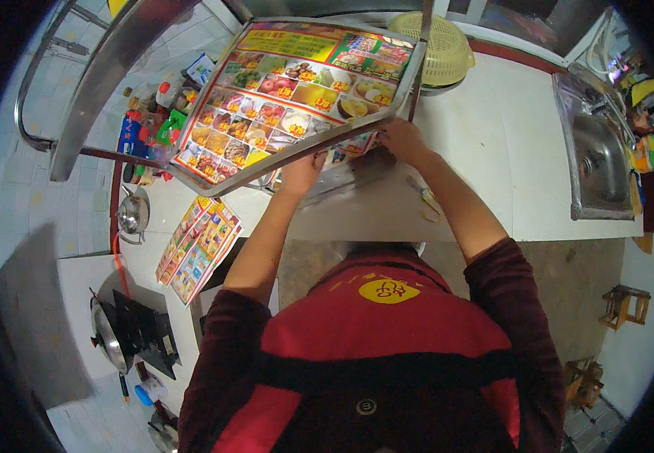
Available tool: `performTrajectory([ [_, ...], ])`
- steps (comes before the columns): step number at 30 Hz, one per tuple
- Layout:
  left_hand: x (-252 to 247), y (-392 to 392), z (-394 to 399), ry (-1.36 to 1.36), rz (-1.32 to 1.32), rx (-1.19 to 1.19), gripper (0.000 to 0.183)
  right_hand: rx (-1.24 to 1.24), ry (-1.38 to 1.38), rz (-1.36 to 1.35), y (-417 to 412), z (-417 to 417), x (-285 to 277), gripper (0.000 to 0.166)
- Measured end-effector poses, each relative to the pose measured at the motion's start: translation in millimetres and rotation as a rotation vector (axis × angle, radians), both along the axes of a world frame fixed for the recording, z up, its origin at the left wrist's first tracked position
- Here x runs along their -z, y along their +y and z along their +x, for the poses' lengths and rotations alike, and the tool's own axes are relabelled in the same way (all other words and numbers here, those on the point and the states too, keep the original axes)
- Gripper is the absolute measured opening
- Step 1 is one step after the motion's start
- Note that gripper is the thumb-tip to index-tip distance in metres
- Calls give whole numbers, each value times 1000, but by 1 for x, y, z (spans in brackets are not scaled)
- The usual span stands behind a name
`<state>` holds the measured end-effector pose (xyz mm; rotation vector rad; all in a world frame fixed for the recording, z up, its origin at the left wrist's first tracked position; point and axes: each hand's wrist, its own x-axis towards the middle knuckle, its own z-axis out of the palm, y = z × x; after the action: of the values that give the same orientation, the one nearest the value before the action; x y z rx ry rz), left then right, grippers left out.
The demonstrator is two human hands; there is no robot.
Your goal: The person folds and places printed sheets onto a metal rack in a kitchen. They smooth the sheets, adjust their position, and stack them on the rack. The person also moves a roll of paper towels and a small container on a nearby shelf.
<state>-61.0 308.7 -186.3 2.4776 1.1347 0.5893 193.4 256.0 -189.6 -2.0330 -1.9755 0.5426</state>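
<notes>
Before me stands a metal rack, its upper shelf rim (310, 142) tilted in view. A colourful grocery flyer (281, 107) with food pictures and prices covers that shelf. Below the rim, a second printed flyer (355, 146) shows in part over the lower level. My right hand (403, 141) pinches this lower flyer at its right edge. My left hand (301, 174) reaches under the rim at the flyer's near left; the rim hides most of its fingers. A pair of scissors (427, 198) lies on the white counter, near my right forearm.
Another flyer (199, 246) lies at the left beside a metal kettle (133, 212). Bottles and jars (145, 124) crowd the left wall. A yellow colander (437, 48) sits behind the rack. A steel sink (601, 161) is at right; a wok (109, 334) is at lower left.
</notes>
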Motion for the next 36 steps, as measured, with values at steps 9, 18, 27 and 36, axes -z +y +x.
performTrajectory([
  [9,9,10,18,95,48,-35,24,9,37,198,24,4,26,32],
  [18,44,40,15,77,-51,-145,30,-79,-1,506,53,11,62,39],
  [27,20,46,4,124,-132,-162,31,-110,435,441,83,22,115,51],
  [36,14,45,-6,147,-137,-151,33,-195,903,274,69,9,34,54],
])
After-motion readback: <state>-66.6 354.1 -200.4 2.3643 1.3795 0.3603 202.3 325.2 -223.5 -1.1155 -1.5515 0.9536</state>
